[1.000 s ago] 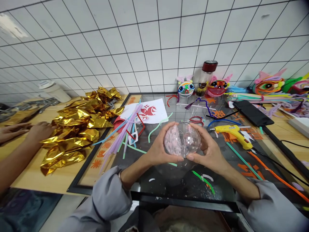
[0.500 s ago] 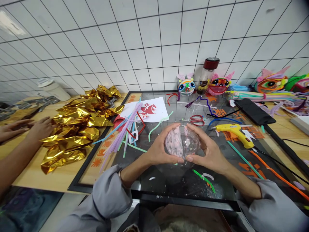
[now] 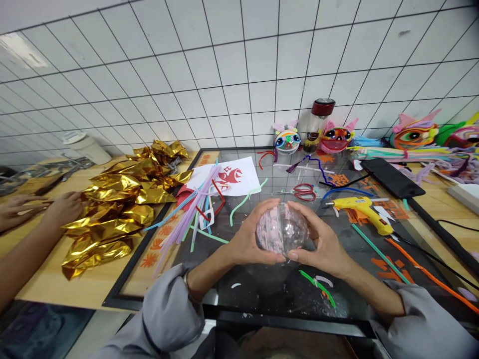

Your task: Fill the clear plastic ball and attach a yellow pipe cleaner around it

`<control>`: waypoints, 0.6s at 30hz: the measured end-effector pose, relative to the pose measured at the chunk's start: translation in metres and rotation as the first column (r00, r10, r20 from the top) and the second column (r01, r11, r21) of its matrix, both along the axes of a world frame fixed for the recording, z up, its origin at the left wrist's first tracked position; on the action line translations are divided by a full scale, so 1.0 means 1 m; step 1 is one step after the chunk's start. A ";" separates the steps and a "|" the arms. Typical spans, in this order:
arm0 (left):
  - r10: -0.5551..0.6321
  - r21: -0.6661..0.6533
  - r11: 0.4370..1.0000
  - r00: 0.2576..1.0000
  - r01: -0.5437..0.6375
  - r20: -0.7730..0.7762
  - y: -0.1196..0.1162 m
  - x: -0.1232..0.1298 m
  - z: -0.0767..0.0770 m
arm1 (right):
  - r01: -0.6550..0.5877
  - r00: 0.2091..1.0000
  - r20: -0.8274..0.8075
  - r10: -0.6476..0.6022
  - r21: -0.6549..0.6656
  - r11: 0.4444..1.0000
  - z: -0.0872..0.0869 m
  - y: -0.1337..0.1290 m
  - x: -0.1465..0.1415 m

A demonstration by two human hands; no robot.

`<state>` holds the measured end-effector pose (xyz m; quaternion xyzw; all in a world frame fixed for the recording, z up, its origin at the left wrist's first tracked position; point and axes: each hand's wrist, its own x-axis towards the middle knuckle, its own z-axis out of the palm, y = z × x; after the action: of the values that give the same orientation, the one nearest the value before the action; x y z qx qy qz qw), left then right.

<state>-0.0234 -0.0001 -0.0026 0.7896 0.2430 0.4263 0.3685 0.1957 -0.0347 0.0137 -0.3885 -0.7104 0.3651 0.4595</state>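
Between my two hands is a clear plastic ball, its left half lined or coated in pink and its right half see-through. A seam runs down its middle. My left hand wraps the pink half, thumb at the bottom near the seam. Around the clear half curls my right hand, its thumb close to the left one. The ball is held above the dark glass-topped board. Scraps of green pipe cleaner lie below it, and red-handled scissors lie behind it.
A yellow glue gun with a cord lies at right, near a black phone. Pipe cleaners and paper are at left. Another person's hand touches gold foil. A bottle and decorated balls line the wall.
The camera view has tilted slightly, so the scene sits a little lower. Both hands still grip the ball, with hardly any shift in their hold.
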 end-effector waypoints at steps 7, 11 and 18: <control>0.020 -0.054 0.998 0.999 -0.018 0.040 -0.002 0.004 0.003 | -0.012 0.999 -0.035 0.009 -0.086 0.996 -0.003 0.000 0.000; 0.063 -0.249 0.968 0.994 -0.040 0.084 -0.003 0.007 0.003 | -0.047 0.998 -0.041 0.040 -0.193 0.980 -0.005 0.001 0.001; 0.157 -0.541 0.835 0.899 0.100 0.409 0.005 0.011 0.003 | -0.173 0.983 -0.097 0.155 -0.219 0.960 0.000 0.001 0.006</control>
<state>-0.0124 0.0049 0.0000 0.5302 0.2778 0.5101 0.6177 0.2016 -0.0336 0.0141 -0.3632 -0.6751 0.4957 0.4081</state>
